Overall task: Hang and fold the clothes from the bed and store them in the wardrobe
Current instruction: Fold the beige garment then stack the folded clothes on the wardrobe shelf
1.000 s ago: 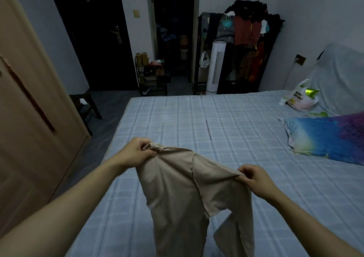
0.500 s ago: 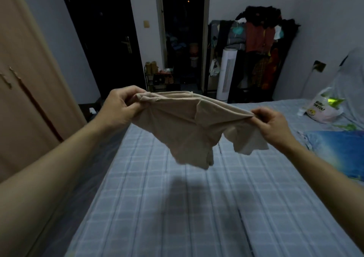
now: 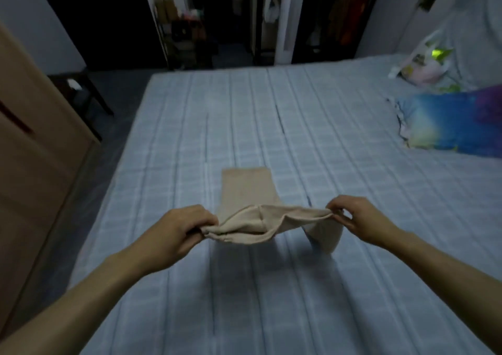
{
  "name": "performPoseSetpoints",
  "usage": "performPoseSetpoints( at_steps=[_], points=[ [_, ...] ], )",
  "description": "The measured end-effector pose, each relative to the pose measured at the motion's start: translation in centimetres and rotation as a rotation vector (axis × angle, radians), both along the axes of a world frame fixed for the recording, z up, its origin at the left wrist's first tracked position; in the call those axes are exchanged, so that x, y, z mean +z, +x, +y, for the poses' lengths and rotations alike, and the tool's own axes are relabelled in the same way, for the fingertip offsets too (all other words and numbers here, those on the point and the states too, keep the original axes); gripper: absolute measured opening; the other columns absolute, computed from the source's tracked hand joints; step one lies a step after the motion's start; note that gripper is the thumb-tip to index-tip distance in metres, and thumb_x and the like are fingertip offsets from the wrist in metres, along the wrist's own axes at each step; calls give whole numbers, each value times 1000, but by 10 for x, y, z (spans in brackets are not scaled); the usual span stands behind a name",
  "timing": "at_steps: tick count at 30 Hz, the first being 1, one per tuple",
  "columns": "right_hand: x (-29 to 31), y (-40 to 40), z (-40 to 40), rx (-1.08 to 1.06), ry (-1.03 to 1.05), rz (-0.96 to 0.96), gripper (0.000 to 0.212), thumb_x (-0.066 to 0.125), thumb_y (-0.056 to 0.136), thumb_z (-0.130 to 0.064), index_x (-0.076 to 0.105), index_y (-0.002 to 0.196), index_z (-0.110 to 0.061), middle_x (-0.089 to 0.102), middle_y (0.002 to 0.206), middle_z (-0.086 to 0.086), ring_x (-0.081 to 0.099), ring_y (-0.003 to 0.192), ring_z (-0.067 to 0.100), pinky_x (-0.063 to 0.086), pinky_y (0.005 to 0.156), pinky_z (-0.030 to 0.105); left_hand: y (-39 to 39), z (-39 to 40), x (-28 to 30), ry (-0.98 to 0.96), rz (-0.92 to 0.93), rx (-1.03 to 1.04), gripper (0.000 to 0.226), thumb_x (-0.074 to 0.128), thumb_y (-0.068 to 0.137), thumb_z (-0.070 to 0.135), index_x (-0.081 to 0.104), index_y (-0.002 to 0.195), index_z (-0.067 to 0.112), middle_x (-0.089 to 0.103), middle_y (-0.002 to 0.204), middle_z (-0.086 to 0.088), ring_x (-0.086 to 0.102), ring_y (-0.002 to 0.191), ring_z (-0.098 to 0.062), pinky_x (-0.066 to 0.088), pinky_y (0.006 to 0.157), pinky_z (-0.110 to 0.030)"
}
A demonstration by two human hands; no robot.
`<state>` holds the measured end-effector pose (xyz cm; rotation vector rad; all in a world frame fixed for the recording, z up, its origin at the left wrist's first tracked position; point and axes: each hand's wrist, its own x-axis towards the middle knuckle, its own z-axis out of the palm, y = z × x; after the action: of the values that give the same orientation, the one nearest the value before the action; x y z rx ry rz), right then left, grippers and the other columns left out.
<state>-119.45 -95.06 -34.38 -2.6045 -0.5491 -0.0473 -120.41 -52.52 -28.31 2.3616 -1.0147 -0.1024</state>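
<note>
Both hands low in the centre of the frame, forearms entering from the bottom corners. Left hand [image 3: 176, 229] has its fingers curled tight round one end of a beige garment [image 3: 245, 191], bunching the cloth into its palm. Right hand [image 3: 358, 218] pinches the opposite end of the same edge between thumb and curled fingers. The edge between the two hands hangs in a shallow sag and gapes open, showing a seam down the inside.

Beyond the hands one part of the garment lies flat on the bed [image 3: 339, 142], a straight-sided strip running toward the middle of the frame. A second part droops below the right hand; its lower end reaches the sheet or hangs just above it, cannot tell which. A shadow falls on the sheet under the held edge.

The bed fills most of the frame, pale blue checked sheet. At centre right lies a blue, green and purple pillow [image 3: 456, 123]. Above it, upper right, a plastic bag [image 3: 423, 61] sits by a grey covered headboard [image 3: 478, 42]. Left edge of the frame: a wooden wardrobe door [image 3: 35, 137]. Upper centre, past the foot of the bed: dark doorways, a small cluttered shelf rack [image 3: 182, 28], a white tower fan [image 3: 288, 20]. Picture slightly blurred throughout.
</note>
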Motion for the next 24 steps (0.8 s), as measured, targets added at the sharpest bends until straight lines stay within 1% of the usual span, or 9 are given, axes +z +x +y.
performPoseSetpoints(
  at_steps=[4,8,10,12,13,15,18,21,24],
  points=[
    [-72,-85,16,7,-97,170,4,71,87,-11,68,86,-14,66,82,-1,62,71,18,49,64,33,-57,17,-75,62,144,-105,11,64,94,14,68,104,18,64,95,8,59,86,-8,43,77,-17],
    [-112,-155,35,38,-120,244,10,74,85,-13,66,81,-19,51,79,-16,51,69,6,40,63,23,-110,38,-126,134,228,-195,18,59,94,14,64,108,24,61,100,7,58,94,-12,48,81,-31],
    [-125,-183,42,35,-144,247,11,74,85,-14,66,80,-19,54,79,-12,55,69,10,44,61,27,-131,47,-143,159,254,-229,19,57,94,16,62,108,27,59,101,8,57,95,-11,48,81,-32],
    [-136,-207,47,34,-188,226,13,76,82,-12,66,76,-17,58,77,-3,59,68,19,50,57,35,-151,52,-157,178,270,-252,18,56,95,19,61,108,30,58,101,10,56,95,-9,47,79,-28],
    [-141,-216,50,40,-215,206,14,79,79,-11,66,73,-16,59,76,-1,60,67,21,50,56,36,-161,53,-163,191,273,-264,17,54,95,22,60,108,31,57,101,11,55,95,-9,46,78,-26],
    [-153,-233,55,54,-265,171,19,83,72,-9,65,68,-16,60,72,2,59,63,24,48,54,33,-181,53,-178,230,279,-280,17,50,96,29,59,110,34,56,103,12,56,97,-10,43,76,-24],
    [-177,-255,62,38,-295,118,25,86,66,-6,64,63,-17,58,67,3,57,60,25,40,58,27,-212,52,-202,348,248,-305,19,44,97,31,56,111,36,55,108,10,55,101,-15,45,77,-30],
    [-210,-276,61,-10,-310,53,25,87,63,-2,65,63,-16,58,67,2,57,62,25,35,63,27,-242,48,-225,458,158,-352,17,46,91,28,58,101,36,59,97,11,60,87,-14,47,66,-28],
    [-245,-300,58,-48,-337,32,23,86,62,0,69,70,-14,61,74,4,60,69,27,47,65,33,-271,45,-251,555,38,-390,21,46,78,28,62,87,37,60,83,14,60,69,-10,46,54,-23]
  ],
)
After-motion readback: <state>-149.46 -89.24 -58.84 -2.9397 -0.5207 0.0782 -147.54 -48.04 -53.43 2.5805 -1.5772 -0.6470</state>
